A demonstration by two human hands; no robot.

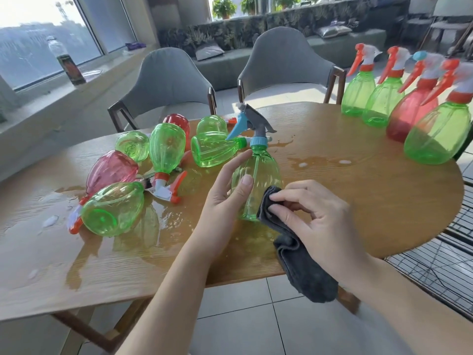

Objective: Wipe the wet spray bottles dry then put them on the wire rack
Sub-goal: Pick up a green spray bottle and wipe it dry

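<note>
While the left hand [227, 193] steadies it upright at the middle of the frame, a green spray bottle with a blue trigger head [256, 175] stands on the wooden counter [358, 180]. The thumb lies against the bottle's front and the fingers go round behind, probably so the body cannot spin or tip under rubbing. The right hand [314, 216] pinches a dark grey cloth [289, 242] and presses a fold of it against the bottle's lower right side, the loose end hanging over the counter edge.

At centre left a heap of bottles [143, 175] lies on its sides in pooled water [166, 221], seemingly those not yet wiped: I count about five green and two red, though overlaps make the count uncertain.

At the upper right, four upright bottles [399, 98] stand in a row, three green and one red, apparently the dried ones. At the lower right, beyond the counter's edge, part of a black wire rack [440, 262] shows with nothing visible on it.

Two grey chairs [281, 62] stand behind the counter.
</note>
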